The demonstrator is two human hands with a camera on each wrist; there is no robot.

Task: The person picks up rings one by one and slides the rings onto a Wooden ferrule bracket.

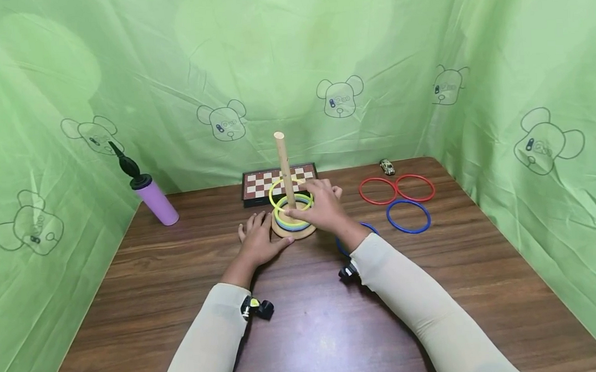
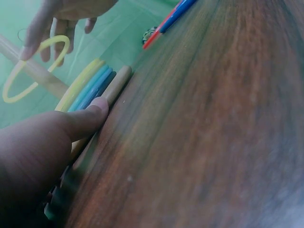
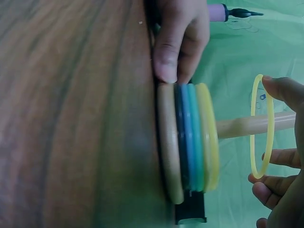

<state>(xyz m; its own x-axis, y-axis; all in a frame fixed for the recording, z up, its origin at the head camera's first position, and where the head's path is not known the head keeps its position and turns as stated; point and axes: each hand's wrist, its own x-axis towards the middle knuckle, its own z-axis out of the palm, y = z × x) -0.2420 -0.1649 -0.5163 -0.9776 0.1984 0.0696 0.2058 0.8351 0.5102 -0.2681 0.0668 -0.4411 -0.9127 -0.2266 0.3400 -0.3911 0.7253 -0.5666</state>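
Observation:
A wooden peg (image 1: 284, 164) stands upright on a round wooden base (image 3: 168, 152). Stacked low around it are yellow rings (image 3: 211, 137), a light blue ring (image 3: 193, 137) and darker blue rings (image 3: 186, 137). My right hand (image 1: 324, 207) holds another yellow ring (image 3: 270, 137) around the peg, above the stack, with thumb and fingertips at opposite sides of it. On the near left, my left hand (image 1: 258, 242) rests beside the base, fingers spread and the thumb (image 2: 97, 108) pressed against its edge.
A checkered board (image 1: 258, 183) lies behind the peg, and a purple hand pump (image 1: 159, 203) stands left. Rightward lie two red rings (image 1: 378, 203), a blue ring (image 1: 410, 231) and a toy car (image 1: 387, 167). Another blue ring (image 1: 342, 249) is partly under my right wrist. Green curtains surround the table.

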